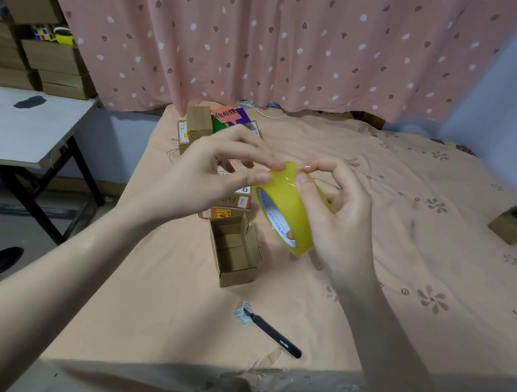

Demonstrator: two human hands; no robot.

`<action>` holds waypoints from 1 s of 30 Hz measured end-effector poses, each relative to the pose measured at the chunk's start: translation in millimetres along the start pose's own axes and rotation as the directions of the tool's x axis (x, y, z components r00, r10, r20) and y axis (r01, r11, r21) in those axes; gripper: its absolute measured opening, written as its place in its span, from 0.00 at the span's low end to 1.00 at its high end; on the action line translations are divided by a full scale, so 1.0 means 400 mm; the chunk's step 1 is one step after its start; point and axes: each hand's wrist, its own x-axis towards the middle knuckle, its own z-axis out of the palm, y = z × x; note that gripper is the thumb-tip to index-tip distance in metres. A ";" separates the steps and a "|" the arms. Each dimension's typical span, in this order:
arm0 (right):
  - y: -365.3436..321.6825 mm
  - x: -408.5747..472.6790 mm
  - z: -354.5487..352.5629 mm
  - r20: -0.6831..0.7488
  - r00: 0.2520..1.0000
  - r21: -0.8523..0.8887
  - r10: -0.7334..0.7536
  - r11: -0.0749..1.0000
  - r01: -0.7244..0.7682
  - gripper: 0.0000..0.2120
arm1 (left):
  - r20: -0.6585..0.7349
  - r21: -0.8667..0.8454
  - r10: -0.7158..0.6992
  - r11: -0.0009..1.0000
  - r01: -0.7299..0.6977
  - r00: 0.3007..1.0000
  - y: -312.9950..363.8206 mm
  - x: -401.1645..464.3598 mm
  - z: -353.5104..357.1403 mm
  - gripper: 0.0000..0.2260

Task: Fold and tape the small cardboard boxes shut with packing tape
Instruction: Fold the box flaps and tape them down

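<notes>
Above the peach bedspread (409,252), yellow tape roll (288,213) held tilted in curled right hand (337,221), left hand (217,169) pinching its top edge, open cardboard box (235,252) just below, black knife (276,334) nearer.

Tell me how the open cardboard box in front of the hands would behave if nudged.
The open cardboard box is empty and thin-walled, so it is probably light and would slide on the peach sheet. With its flaps unfolded, the walls likely flex if squeezed. Flat-bottomed, it seems unlikely to roll.
</notes>
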 end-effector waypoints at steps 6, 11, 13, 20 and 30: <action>-0.004 -0.003 0.003 0.028 0.999 -0.080 -0.047 0.996 0.049 0.05 | 0.041 0.057 -0.057 0.997 0.054 0.998 0.021 0.016 0.001 0.08; 0.002 -0.006 -0.005 0.039 0.998 -0.296 -0.049 0.953 0.058 0.01 | 0.009 0.264 -0.039 0.964 0.035 0.999 0.032 0.013 0.018 0.06; 0.004 -0.009 -0.008 0.039 0.999 -0.347 -0.030 0.937 0.041 0.00 | -0.012 0.227 -0.075 0.971 0.075 0.997 0.033 0.011 0.026 0.07; -0.002 -0.021 -0.009 0.014 1.000 -0.395 -0.009 0.919 0.014 0.02 | -0.039 0.084 -0.063 0.994 0.067 0.997 0.023 0.002 0.038 0.04; -0.001 -0.028 0.000 0.048 0.999 -0.454 0.003 0.891 0.020 0.08 | -0.282 0.139 -0.062 0.985 0.105 0.957 0.031 0.009 0.070 0.03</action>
